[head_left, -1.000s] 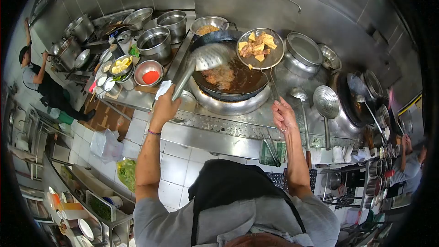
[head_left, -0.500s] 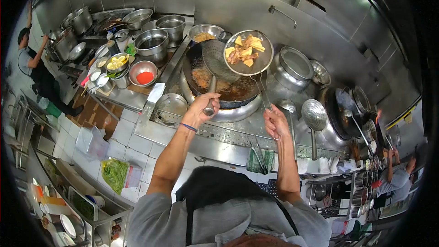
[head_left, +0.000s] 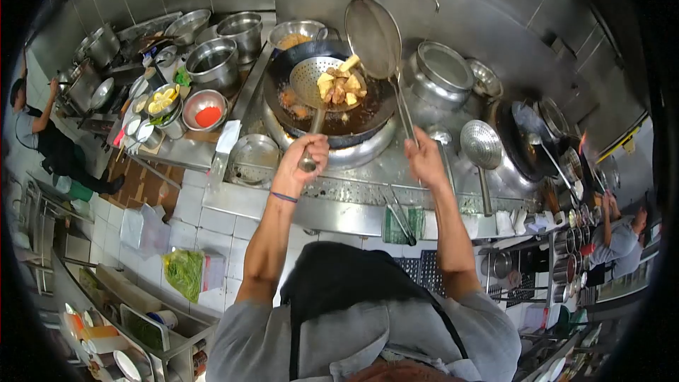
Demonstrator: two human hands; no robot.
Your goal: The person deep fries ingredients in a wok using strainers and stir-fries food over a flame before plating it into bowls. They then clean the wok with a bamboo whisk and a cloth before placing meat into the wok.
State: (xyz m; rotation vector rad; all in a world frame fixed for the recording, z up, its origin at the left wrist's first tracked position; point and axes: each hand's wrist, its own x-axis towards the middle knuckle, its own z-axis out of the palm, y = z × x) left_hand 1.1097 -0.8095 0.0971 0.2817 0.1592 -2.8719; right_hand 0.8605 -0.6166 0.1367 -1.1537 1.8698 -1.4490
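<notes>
My left hand (head_left: 305,158) is closed round the handle of a perforated skimmer (head_left: 305,85), held over a dark wok (head_left: 279,71). Fried pieces (head_left: 341,89), yellow and brown, lie in the skimmer's bowl. With my right hand (head_left: 424,157) I grip the long wire handle of a round mesh strainer (head_left: 375,39). The strainer is tipped up on its side above the wok's right part, and no pieces show in it. Brown liquid (head_left: 357,119) fills the wok bottom, with more fried bits (head_left: 292,104) at its left.
Steel pots (head_left: 212,64) and a bowl of red stuff (head_left: 205,110) stand on the left counter. A lidded pot (head_left: 444,74) and another skimmer (head_left: 481,145) are on the right. Tongs (head_left: 399,219) hang at the front edge. One person (head_left: 53,127) is far left, another (head_left: 619,240) far right.
The strainer has tipped from nearly level to upright, and the fried pieces have passed from it into the skimmer. The skimmer has turned its bowl upward. The whole view has shifted slightly.
</notes>
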